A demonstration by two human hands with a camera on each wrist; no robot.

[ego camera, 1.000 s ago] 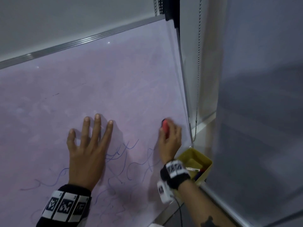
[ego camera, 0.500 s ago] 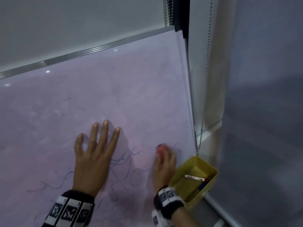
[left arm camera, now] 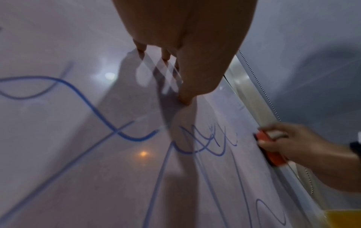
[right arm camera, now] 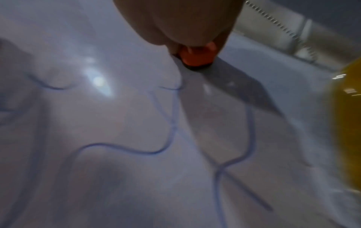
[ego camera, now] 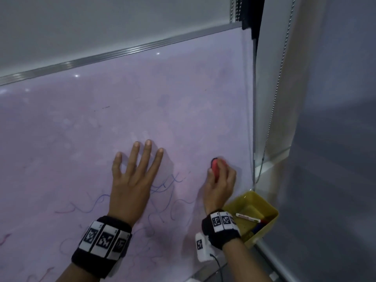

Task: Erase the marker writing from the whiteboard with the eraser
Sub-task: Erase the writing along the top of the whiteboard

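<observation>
The whiteboard (ego camera: 142, 102) fills most of the head view, with blue marker scribbles (ego camera: 162, 188) low down around both hands. My right hand (ego camera: 220, 180) grips a red eraser (ego camera: 214, 164) and presses it on the board near the right edge; the left wrist view shows that eraser (left arm camera: 271, 148) in my right hand (left arm camera: 293, 145). In the right wrist view the eraser (right arm camera: 197, 57) sits under my fingers above blue lines (right arm camera: 136, 151). My left hand (ego camera: 136, 171) lies flat on the board with fingers spread, its thumb (left arm camera: 187, 95) touching the surface.
A yellow bin (ego camera: 270, 210) with markers (ego camera: 247, 217) hangs at the board's lower right corner. A beaded blind chain (ego camera: 274, 98) hangs beside the right frame. A metal rail (ego camera: 122, 52) runs along the board's top edge.
My right hand slid the eraser down the board about half a second ago and has since moved back up a little. The left hand stayed flat in place.
</observation>
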